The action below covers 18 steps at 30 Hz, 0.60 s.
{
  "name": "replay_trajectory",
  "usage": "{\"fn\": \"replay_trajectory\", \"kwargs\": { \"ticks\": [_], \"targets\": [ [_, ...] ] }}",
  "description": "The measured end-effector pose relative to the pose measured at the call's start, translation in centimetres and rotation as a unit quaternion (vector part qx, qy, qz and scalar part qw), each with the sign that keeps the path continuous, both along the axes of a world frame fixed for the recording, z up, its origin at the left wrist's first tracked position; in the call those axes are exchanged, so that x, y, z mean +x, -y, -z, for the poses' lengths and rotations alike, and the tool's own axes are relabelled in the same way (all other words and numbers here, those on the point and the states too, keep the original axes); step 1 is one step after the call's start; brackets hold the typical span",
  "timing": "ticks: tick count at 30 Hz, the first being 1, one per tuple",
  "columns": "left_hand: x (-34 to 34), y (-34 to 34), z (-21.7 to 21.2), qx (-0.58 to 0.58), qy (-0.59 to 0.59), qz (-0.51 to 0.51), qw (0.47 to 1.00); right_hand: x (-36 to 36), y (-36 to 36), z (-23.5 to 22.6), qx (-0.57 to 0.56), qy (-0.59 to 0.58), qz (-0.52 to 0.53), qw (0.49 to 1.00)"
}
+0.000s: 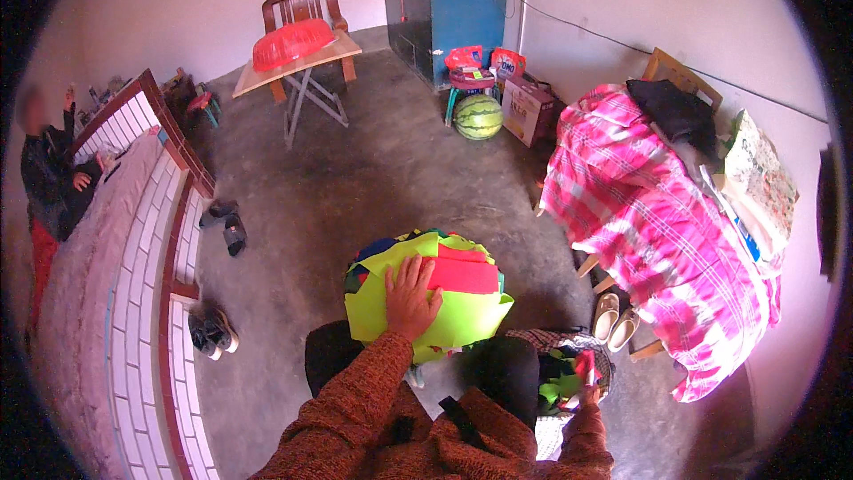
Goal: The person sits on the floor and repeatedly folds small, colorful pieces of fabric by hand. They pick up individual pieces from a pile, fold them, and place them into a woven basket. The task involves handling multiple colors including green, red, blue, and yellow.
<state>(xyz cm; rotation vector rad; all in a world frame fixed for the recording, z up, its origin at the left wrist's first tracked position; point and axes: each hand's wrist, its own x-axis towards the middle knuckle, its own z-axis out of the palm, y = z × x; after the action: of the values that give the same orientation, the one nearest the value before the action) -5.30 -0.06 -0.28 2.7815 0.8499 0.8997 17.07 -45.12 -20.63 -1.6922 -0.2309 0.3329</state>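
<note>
A stack of bright coloured sheets point(462, 302), lime green with a red one on top, rests on my lap. My left hand point(410, 295) lies flat on the green sheet, fingers spread, pressing it down. My right hand point(585, 387) reaches down to my right into a woven basket point(597, 351) holding more coloured pieces. It is closed on a small red piece point(584, 364). Both forearms wear rust-orange knitted sleeves.
A pink plaid cloth point(657, 222) covers furniture at right, pale shoes point(615, 318) beside it. A watermelon point(478, 116), cardboard box point(527, 108) and blue cabinet point(444, 13) stand at the back. A folding table point(302, 67) carries a red bowl. A person point(49, 169) sits at left beyond a tiled ledge point(142, 302).
</note>
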Motion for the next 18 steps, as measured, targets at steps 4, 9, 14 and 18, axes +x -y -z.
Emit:
{"fn": "replay_trajectory", "kwargs": {
  "ticks": [4, 9, 14, 18],
  "targets": [
    [-0.1, -0.2, 0.0, 0.005, 0.006, -0.003, 1.000, -0.7, -0.8, -1.6, -0.131, 0.292, 0.050, 0.946],
    [0.2, -0.1, 0.2, -0.012, 0.007, 0.009, 1.000, 0.5, 2.7, -0.5, -0.282, 0.153, 0.064, 0.945],
    [0.1, 0.0, 0.2, -0.013, 0.009, 0.011, 1.000, -0.5, 2.6, -1.8, -0.366, 0.091, 0.068, 0.924],
    [0.0, 0.0, 0.2, -0.018, 0.008, 0.011, 1.000, -1.0, 2.4, -2.8, -0.417, 0.067, 0.073, 0.903]
  ]
}}
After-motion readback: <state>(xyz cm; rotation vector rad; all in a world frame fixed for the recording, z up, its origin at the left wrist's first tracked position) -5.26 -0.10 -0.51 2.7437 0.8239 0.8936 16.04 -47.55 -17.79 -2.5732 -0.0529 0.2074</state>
